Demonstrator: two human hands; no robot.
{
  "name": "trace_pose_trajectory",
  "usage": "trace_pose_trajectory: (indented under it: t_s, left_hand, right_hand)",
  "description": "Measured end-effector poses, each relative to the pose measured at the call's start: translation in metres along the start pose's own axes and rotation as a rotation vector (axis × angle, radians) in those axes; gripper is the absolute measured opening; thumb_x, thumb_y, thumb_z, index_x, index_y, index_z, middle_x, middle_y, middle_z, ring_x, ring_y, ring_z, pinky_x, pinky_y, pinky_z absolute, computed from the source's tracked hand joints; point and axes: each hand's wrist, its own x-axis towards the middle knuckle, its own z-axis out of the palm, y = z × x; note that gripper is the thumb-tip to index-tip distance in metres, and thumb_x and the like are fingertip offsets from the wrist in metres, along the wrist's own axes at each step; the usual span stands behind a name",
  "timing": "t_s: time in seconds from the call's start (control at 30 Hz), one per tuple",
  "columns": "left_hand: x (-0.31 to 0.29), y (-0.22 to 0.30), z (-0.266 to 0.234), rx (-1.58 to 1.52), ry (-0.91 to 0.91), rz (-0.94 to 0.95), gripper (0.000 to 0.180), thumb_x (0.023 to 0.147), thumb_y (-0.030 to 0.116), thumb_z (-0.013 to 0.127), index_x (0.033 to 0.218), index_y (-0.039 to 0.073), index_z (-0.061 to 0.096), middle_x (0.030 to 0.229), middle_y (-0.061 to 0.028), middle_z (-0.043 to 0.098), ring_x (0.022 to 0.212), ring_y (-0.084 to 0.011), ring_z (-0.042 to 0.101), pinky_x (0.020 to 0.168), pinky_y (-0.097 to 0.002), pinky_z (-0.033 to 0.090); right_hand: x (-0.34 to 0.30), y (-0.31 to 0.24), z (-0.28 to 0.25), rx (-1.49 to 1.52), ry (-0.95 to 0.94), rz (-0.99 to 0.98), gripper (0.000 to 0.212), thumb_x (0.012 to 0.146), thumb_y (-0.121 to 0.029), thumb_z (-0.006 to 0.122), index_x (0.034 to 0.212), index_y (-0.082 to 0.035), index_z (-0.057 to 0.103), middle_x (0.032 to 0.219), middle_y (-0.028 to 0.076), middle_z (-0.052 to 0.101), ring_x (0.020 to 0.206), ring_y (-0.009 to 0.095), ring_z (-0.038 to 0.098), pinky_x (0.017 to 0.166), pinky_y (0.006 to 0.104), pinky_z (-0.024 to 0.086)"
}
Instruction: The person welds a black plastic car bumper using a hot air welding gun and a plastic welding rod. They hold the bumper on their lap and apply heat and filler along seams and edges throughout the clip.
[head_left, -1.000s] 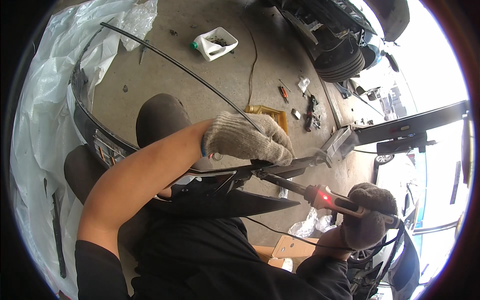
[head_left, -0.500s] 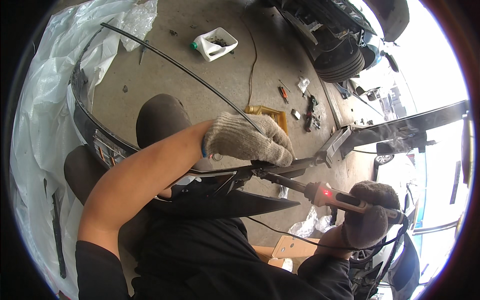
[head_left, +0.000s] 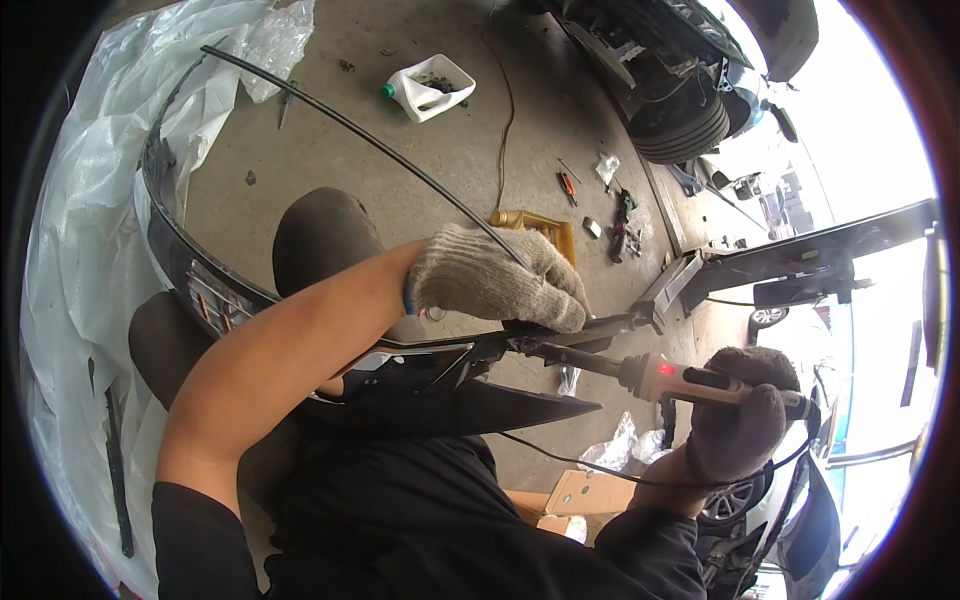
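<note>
My left hand (head_left: 500, 278), in a grey knit glove, is closed on a long thin black plastic rod (head_left: 372, 143). The rod arcs away to the far left, and its near end disappears among my fingers. Under that hand runs the edge of a long curved black car bumper (head_left: 186, 258), part of it lying over my lap, with a pointed black section (head_left: 490, 412) nearest me. My right hand (head_left: 742, 412), also gloved, grips a light-coloured hot air gun (head_left: 690, 382) with a red light. The gun's metal nozzle tip is close to the bumper just below my left fingers.
A grey metal arm (head_left: 800, 255) extends right from beyond the bumper. A yellow jug (head_left: 563, 240), a cut white jug (head_left: 440, 88) and scattered tools (head_left: 626, 228) are on the floor. Plastic sheeting (head_left: 85, 240) covers the left; a cardboard box (head_left: 590, 495) sits near me. A cable (head_left: 580, 466) trails from the gun.
My right hand has lifted slightly, bringing the hot air gun a little higher and more level. My left hand, the rod and the bumper stay nearly where they were.
</note>
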Motion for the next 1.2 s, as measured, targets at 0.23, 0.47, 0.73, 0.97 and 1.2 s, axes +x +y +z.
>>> trace_pose_trajectory:
  t_s: [0.23,0.47,0.73,0.97,1.2]
  left_hand:
    - [0.003,0.0,0.001,0.006,-0.006,-0.033,0.034,0.089,0.026,0.066,0.112,0.001,0.07,0.102,-0.0147,0.069,0.096,-0.0217,0.063,0.089,-0.0333,0.048]
    - [0.002,0.0,0.0,-0.046,-0.015,-0.034,0.033,0.089,0.025,0.066,0.112,0.002,0.07,0.102,-0.0137,0.07,0.095,-0.0204,0.063,0.087,-0.0319,0.048]
    - [0.005,-0.003,0.001,-0.007,-0.007,-0.026,0.033,0.089,0.025,0.066,0.113,0.003,0.069,0.102,-0.0123,0.069,0.096,-0.02,0.063,0.088,-0.0311,0.048]
    - [-0.001,0.002,0.0,0.029,0.013,-0.015,0.033,0.089,0.026,0.067,0.113,0.003,0.07,0.104,-0.0118,0.069,0.098,-0.02,0.062,0.089,-0.0315,0.048]
    - [0.002,-0.003,-0.002,0.042,0.0,0.023,0.033,0.089,0.026,0.067,0.112,0.003,0.07,0.104,-0.012,0.069,0.098,-0.0203,0.062,0.089,-0.0316,0.047]
  right_hand:
    - [0.003,0.011,-0.003,0.012,-0.039,-0.134,0.021,0.094,-0.015,0.051,0.082,0.002,0.057,0.082,0.017,0.062,0.066,0.025,0.059,0.059,0.033,0.048]
    - [0.005,0.011,-0.007,0.068,-0.02,-0.068,0.026,0.091,-0.022,0.055,0.084,0.003,0.059,0.08,0.018,0.063,0.067,0.026,0.062,0.058,0.0339,0.051]
    - [0.005,0.008,-0.017,-0.021,-0.004,-0.024,0.042,0.083,-0.037,0.063,0.083,0.005,0.064,0.076,0.019,0.064,0.068,0.026,0.066,0.059,0.0345,0.056]
    - [0.003,0.006,0.001,0.005,-0.009,-0.063,0.036,0.09,-0.03,0.054,0.081,0.004,0.058,0.078,0.018,0.06,0.063,0.024,0.058,0.056,0.0343,0.049]
    - [0.002,0.013,-0.006,0.036,0.026,-0.06,0.037,0.085,-0.033,0.066,0.081,0.004,0.062,0.078,0.019,0.066,0.066,0.026,0.065,0.058,0.0351,0.054]
